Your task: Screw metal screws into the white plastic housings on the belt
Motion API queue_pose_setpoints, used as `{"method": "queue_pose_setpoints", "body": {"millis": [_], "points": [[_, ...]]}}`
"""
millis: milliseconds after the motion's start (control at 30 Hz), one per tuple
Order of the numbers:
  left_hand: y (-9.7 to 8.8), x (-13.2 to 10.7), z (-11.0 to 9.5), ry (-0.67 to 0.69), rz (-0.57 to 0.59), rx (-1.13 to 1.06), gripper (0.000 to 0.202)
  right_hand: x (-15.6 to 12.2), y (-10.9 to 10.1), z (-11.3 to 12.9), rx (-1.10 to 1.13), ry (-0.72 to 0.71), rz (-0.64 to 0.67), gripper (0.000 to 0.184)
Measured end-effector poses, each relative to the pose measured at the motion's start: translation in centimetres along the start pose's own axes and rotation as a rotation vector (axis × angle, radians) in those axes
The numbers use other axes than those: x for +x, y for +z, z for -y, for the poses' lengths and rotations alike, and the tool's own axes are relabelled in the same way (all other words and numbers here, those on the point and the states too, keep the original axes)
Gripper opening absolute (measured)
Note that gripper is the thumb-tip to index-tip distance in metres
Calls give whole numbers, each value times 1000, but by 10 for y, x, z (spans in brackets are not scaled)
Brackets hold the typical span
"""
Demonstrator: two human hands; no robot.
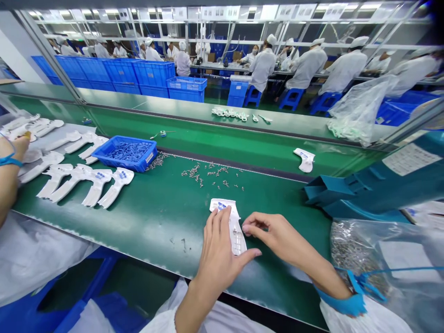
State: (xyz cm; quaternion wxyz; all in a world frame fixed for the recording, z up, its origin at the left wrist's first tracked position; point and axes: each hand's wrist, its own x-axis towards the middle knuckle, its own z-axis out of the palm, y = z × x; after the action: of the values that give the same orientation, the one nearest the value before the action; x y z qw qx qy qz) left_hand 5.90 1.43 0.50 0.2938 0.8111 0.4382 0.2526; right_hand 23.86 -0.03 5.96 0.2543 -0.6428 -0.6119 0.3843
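A white plastic part [231, 223] with small blue buttons at its far end lies on the green table [159, 222] in front of me. My left hand [218, 249] rests flat on it, fingers stretched out, thumb spread under its near end. My right hand [274, 231] hovers just right of the part, its fingertips pinched together at the part's edge; whatever they hold is too small to make out. A blue strap circles my right wrist.
Small metal screws [208, 175] lie scattered beyond the part. A blue tray [126, 152] and rows of similar white parts [83, 180] sit to the left, where another person's arm [9, 171] reaches. A clear bag of screws [360, 249] lies at right. Workers sit behind.
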Motion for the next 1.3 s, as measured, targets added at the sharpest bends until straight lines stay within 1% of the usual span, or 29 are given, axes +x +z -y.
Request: {"method": "queue_pose_setpoints", "body": {"millis": [200,333,467,767,867,1067,1300], "points": [[1,-1,0,29,7,23,101,6,5,2,-139,-16,54,21],[2,-1,1,36,10,30,102,8,5,8,-180,-31,105,24],[3,-1,2,41,10,34,102,9,9,8,-188,-26,75,25],[5,-1,3,72,-11,33,104,9,20,-9,-96,-47,16,22],[5,-1,2,74,-8,35,104,8,22,-9,-67,-43,11,25],[5,0,1,64,-3,51,104,5,25,-8,-5,7,0,27],[5,0,1,77,-16,62,103,3,29,-6,-67,7,-34,22]]}}
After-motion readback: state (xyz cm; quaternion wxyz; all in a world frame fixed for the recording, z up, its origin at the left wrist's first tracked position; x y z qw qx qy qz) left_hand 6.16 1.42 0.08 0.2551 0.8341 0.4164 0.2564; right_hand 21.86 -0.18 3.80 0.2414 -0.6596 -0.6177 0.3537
